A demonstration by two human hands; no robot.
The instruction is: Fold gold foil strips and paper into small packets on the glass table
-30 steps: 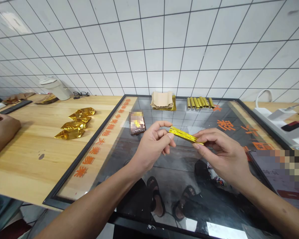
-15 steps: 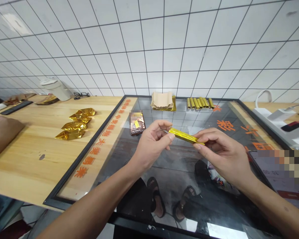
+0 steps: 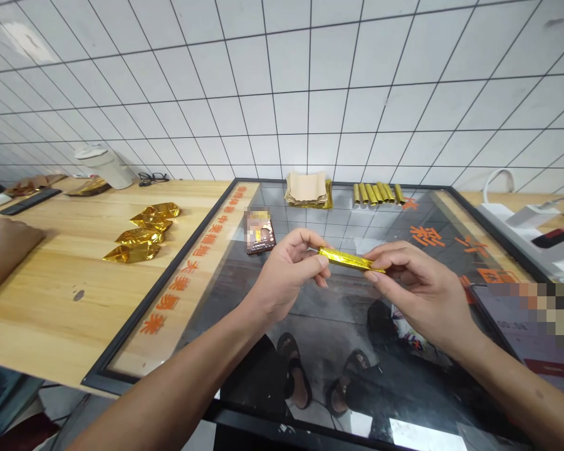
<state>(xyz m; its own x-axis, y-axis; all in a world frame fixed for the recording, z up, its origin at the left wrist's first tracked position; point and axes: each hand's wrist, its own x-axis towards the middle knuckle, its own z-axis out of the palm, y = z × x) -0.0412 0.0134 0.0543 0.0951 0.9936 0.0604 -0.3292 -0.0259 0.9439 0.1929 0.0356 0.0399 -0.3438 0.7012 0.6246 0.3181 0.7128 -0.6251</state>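
Observation:
Over the glass tabletop (image 3: 329, 300), my left hand (image 3: 289, 272) and my right hand (image 3: 418, 288) hold a narrow gold foil strip (image 3: 350, 259) between them. My left thumb and fingers pinch its left end. My right fingertips grip the right end and partly cover it. The strip lies nearly level and looks folded flat. Beyond my left hand is a small dark packet (image 3: 259, 233), its printed face blurred out. Neither hand touches that packet.
A stack of tan paper sheets (image 3: 306, 190) and a row of gold foil rolls (image 3: 376, 194) lie at the far edge of the glass. Crumpled gold foil packets (image 3: 141, 235) rest on the wooden table (image 3: 66, 282), where a co-worker's hand (image 3: 7, 247) lies at left.
The gold strip has turned from a slight downward slant to nearly level, and it shows a narrower face. My left fingers have curled more tightly around its end.

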